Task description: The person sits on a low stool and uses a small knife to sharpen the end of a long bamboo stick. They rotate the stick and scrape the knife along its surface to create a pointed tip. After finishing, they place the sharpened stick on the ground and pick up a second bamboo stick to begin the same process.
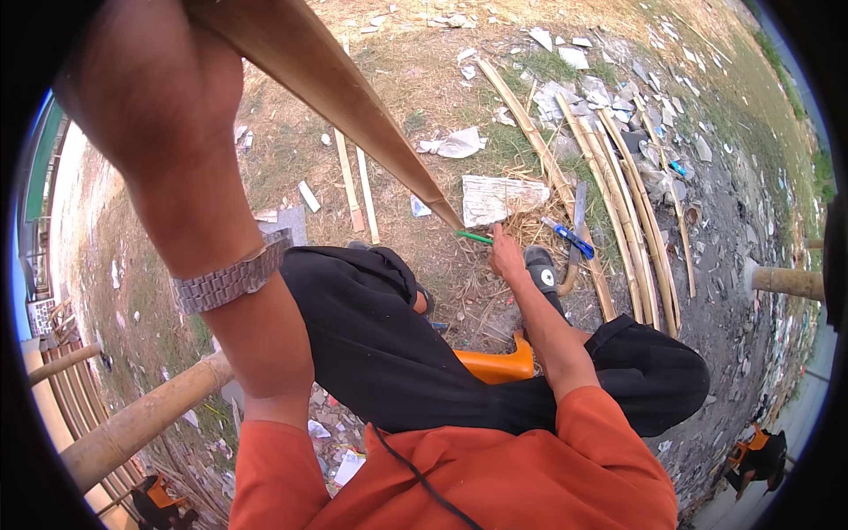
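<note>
Bamboo strip (353, 97) runs from my raised left hand (163, 84), which seems closed around its upper end though the fingers are hidden, down to the ground by my right hand (506, 256). Right hand pinches a green pen (475, 237) at the strip's tip (450, 221). I judge marking goes best with the strip held steady and the pen kept against the tip, clear of the blue knife (568, 237).

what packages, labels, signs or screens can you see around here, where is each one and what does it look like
No signs or screens show.
Flat pale printed cardboard piece: on the ground beyond the right hand, rectangular, whitish, worn.
Crumpled white paper wrapper: on the dirt farther out, beside the long bamboo strip held by the left hand.
</note>
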Demonstrator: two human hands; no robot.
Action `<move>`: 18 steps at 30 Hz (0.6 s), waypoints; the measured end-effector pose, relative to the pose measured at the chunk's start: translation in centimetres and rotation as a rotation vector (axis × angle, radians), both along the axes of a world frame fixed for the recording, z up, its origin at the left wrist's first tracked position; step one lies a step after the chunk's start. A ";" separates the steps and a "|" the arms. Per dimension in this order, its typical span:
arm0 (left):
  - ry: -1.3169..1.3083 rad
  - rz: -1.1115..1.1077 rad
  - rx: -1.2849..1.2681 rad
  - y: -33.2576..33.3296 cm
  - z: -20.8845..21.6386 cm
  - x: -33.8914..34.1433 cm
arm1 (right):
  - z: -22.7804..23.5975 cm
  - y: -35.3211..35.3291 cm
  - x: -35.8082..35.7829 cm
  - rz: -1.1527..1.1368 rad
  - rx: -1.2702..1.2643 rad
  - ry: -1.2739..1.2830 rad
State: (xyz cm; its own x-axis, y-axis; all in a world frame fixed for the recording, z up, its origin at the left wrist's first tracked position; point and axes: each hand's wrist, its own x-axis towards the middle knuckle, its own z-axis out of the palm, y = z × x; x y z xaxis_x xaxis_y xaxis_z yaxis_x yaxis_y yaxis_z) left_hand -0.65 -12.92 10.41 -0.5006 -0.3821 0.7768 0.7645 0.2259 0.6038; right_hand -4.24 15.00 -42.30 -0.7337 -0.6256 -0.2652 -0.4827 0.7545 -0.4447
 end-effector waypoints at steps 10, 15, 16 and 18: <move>0.009 -0.036 -0.057 4.9 1.5 -0.7 | 11.0 4.0 -7.1 -0.336 -0.016 -0.968; 0.015 0.064 -0.086 4.8 0.9 -1.0 | 16.9 5.4 -6.1 -0.246 -0.256 -0.944; 0.017 0.072 -0.089 5.0 0.9 -1.1 | 17.5 5.6 -5.8 -0.215 -0.283 -0.899; 0.012 0.089 -0.078 5.0 1.0 -1.0 | 19.1 5.7 -5.0 -0.222 -0.361 -0.868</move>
State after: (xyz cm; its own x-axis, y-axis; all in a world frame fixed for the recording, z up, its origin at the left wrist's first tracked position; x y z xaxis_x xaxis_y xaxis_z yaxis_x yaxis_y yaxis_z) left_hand -1.63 -7.95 11.38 -0.4579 -0.3628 0.8116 0.7462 0.3393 0.5727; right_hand -9.23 20.67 -23.22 -0.4842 -0.6465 -0.5896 0.2608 0.5366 -0.8025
